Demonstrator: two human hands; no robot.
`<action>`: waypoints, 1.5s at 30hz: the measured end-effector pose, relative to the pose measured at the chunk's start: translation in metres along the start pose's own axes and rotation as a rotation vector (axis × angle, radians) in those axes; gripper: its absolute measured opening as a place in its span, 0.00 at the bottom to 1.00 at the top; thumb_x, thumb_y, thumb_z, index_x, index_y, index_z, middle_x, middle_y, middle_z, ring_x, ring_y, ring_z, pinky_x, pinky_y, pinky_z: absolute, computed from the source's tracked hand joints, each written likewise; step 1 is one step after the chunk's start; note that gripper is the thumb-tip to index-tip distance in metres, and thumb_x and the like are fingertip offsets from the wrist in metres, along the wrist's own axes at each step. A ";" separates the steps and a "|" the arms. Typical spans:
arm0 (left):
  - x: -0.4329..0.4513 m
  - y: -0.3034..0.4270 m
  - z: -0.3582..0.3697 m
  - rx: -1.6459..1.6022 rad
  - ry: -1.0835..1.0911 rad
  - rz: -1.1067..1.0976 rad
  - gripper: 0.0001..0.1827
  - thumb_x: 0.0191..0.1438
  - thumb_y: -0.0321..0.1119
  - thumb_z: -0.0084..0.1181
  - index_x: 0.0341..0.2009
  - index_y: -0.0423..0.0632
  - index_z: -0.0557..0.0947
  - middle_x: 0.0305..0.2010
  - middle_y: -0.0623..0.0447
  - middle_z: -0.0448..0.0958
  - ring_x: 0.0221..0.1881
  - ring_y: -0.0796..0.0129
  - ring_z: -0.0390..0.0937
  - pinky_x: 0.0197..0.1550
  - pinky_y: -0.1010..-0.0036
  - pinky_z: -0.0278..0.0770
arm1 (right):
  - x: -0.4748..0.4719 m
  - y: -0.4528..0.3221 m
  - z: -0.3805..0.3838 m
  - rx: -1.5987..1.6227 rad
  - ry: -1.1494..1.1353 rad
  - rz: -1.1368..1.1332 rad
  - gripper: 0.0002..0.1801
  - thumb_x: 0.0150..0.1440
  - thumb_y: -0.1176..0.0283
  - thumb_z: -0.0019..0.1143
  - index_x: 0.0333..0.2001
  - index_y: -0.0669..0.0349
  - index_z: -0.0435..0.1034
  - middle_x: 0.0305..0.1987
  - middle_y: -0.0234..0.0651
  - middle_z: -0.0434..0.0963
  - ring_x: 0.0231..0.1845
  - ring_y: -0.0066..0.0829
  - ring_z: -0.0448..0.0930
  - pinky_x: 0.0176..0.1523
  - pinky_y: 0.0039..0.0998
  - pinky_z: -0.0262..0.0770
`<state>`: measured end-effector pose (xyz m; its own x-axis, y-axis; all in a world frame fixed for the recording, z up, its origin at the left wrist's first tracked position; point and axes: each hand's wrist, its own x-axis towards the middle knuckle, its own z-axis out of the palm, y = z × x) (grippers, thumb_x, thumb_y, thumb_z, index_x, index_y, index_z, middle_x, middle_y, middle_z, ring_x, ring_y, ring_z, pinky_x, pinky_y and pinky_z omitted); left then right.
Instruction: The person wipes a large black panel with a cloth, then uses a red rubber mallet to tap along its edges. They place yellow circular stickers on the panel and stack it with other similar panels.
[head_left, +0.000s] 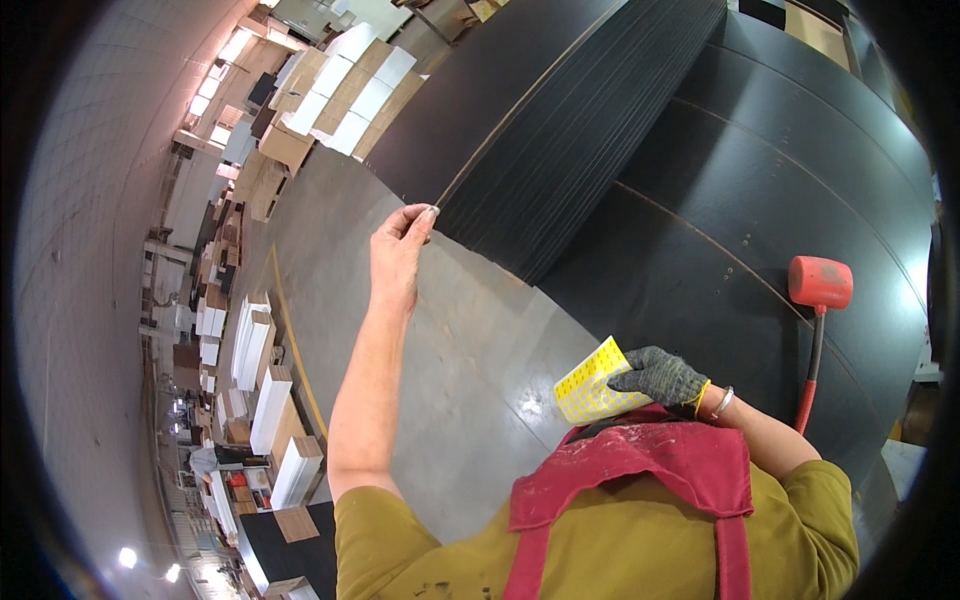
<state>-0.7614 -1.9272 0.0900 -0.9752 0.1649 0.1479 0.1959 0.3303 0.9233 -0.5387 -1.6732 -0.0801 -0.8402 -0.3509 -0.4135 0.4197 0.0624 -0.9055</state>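
Observation:
My bare left hand (405, 232) reaches to the near corner of the top panel in a stack of black panels (570, 150). Its thumb and forefinger are pinched together at the panel's edge; a small pale bit shows at the fingertips, too small to name. My right hand (664, 377), in a grey knitted glove, holds a yellow sheet of round stickers (596, 386) in front of my red apron (637, 457). A mallet with a red head (821, 283) lies on the black panels (720, 247) at the right.
Grey concrete floor (465, 360) with a yellow line (292, 330) lies left of the panels. White and brown boxes (352, 90) are stacked at the upper left. More stacked boards (270, 420) stand at the left, and a person (204, 461) is far off at the lower left.

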 end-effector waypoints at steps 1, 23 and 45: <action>-0.001 0.000 0.001 0.032 0.001 0.014 0.11 0.56 0.37 0.63 0.37 0.43 0.84 0.31 0.61 0.75 0.35 0.79 0.68 0.41 0.80 0.66 | -0.001 -0.002 0.000 -0.004 -0.002 -0.001 0.19 0.55 0.61 0.65 0.44 0.65 0.78 0.37 0.40 0.84 0.38 0.26 0.83 0.44 0.28 0.77; 0.007 -0.005 0.008 0.449 0.122 0.328 0.08 0.56 0.32 0.61 0.32 0.42 0.78 0.28 0.60 0.70 0.29 0.78 0.66 0.35 0.78 0.66 | 0.004 0.003 0.000 -0.056 -0.037 0.007 0.19 0.56 0.61 0.63 0.46 0.65 0.77 0.39 0.41 0.84 0.38 0.27 0.82 0.46 0.28 0.76; 0.017 -0.013 0.008 1.173 0.283 0.987 0.06 0.47 0.30 0.65 0.29 0.50 0.79 0.33 0.57 0.71 0.38 0.64 0.72 0.42 0.66 0.67 | 0.009 0.026 -0.002 -0.001 -0.050 -0.013 0.21 0.56 0.58 0.64 0.46 0.64 0.77 0.40 0.38 0.84 0.40 0.24 0.81 0.47 0.27 0.75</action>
<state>-0.7795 -1.9217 0.0777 -0.3771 0.6165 0.6912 0.5838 0.7376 -0.3393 -0.5363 -1.6725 -0.1075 -0.8272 -0.3977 -0.3969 0.4087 0.0589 -0.9108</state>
